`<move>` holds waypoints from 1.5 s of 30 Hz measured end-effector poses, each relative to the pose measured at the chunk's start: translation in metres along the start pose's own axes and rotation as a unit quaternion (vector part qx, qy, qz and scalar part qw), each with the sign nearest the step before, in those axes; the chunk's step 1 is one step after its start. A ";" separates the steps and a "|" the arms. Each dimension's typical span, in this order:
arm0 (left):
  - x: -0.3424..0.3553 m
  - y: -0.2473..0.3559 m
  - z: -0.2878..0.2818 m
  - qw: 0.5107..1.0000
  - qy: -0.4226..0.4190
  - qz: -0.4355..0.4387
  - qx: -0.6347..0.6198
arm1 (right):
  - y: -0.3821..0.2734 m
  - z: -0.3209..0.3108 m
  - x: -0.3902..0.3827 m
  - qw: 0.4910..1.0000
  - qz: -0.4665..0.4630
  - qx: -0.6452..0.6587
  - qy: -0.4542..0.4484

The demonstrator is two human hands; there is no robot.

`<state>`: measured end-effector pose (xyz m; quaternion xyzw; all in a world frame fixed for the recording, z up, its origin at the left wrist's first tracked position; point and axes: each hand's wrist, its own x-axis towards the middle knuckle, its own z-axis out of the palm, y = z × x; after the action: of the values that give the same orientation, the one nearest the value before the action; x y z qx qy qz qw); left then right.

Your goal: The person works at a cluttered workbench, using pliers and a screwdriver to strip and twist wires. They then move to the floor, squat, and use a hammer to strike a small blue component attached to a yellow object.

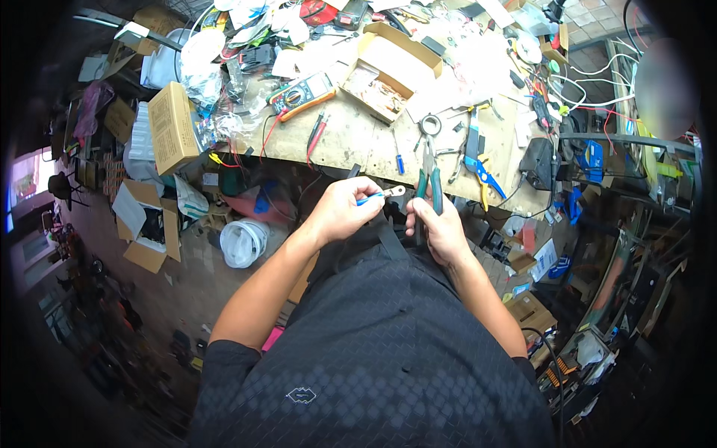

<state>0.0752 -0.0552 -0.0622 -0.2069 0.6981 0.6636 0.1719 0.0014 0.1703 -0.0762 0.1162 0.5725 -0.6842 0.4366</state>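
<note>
My left hand (345, 209) pinches a blue wire (367, 200) between thumb and fingers, in front of the workbench's near edge. A silver ring lug (398, 191) sits at the wire's right end and points toward my right hand. My right hand (441, 230) is wrapped round the dark green handles of a pair of long-nosed pliers (428, 160). The jaws point away from me over the bench edge, and the handles stand slightly apart. The lug is close beside the pliers' left handle; whether they touch I cannot tell. A dark strap (388, 237) hangs below my hands.
On the bench (362, 153) lie a multimeter (302, 95), a red-handled tool (317, 137), a blue screwdriver (399, 160), a tape roll (430, 124) and a blue-yellow wire stripper (482, 168). An open cardboard box (385, 78) stands farther back. A white bucket (243, 243) stands on the floor at left.
</note>
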 end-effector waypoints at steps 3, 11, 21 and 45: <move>-0.008 0.004 0.009 1.000 -0.008 0.008 0.013 | -0.011 0.009 0.001 0.999 -0.006 -0.021 -0.026; -0.028 -0.008 0.020 1.000 -0.025 -0.015 -0.001 | -0.014 0.016 -0.010 0.998 -0.029 -0.030 -0.037; -0.045 -0.003 0.027 0.997 -0.068 -0.043 -0.020 | 0.002 0.006 -0.021 0.983 -0.086 -0.134 -0.089; -0.035 -0.025 0.023 0.970 -0.008 -0.047 -0.240 | 0.009 -0.032 -0.039 0.969 -0.109 -0.219 0.015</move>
<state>0.1169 -0.0309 -0.0668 -0.2695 0.5062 0.8047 0.1535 0.0202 0.2169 -0.0670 -0.0352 0.7242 -0.5835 0.3659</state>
